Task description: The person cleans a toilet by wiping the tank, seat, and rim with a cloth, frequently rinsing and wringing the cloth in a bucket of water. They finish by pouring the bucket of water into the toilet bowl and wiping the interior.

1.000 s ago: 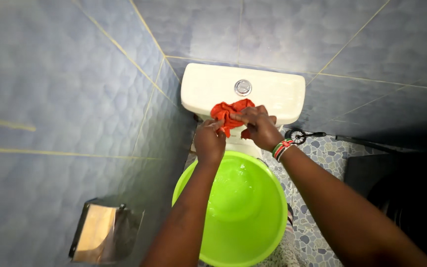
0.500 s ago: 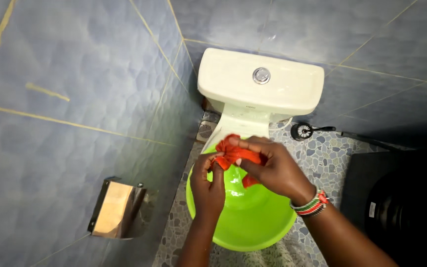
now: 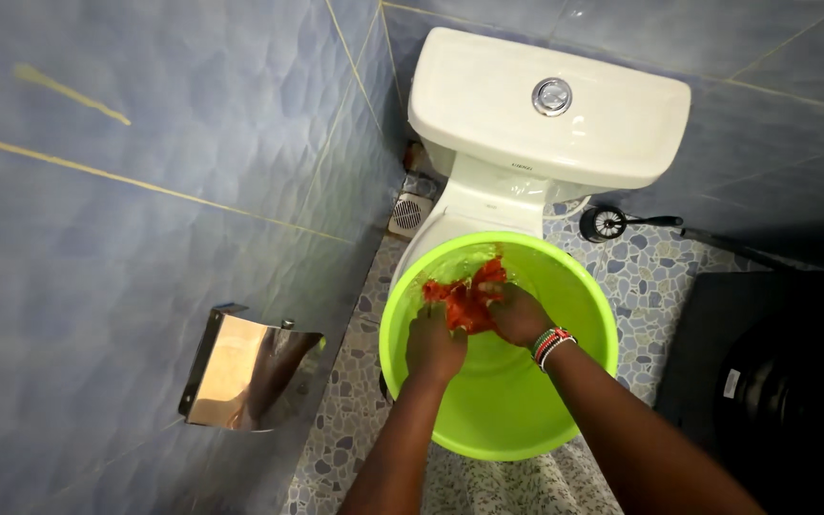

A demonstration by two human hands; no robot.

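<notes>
The left hand (image 3: 434,345) is curled shut around the near edge of a red cloth (image 3: 464,298). The right hand (image 3: 519,315) is closed on the other side of that cloth, with its fingers folded over it. A bead bracelet (image 3: 552,343) with red, white and green stripes sits on the right wrist. Both hands are down inside a bright green bowl (image 3: 584,310), and the cloth is bunched up between them, low in the bowl. The bowl looks wet and shiny at the far side. It sits in front of a white toilet (image 3: 488,195), and the white tank (image 3: 488,100) with a round silver button (image 3: 551,96) is behind it.

Half a second ago the hands held the cloth up above the bowl's rim. Now they are lower, and the cloth is inside the bowl. A second ago the cloth was up higher, in front of the tank.

A shiny metal paper holder (image 3: 245,372) hangs on the blue tiled wall (image 3: 145,238) to the left. A black toilet brush (image 3: 612,223) lies on the pebble floor (image 3: 646,277) to the right of the toilet.
</notes>
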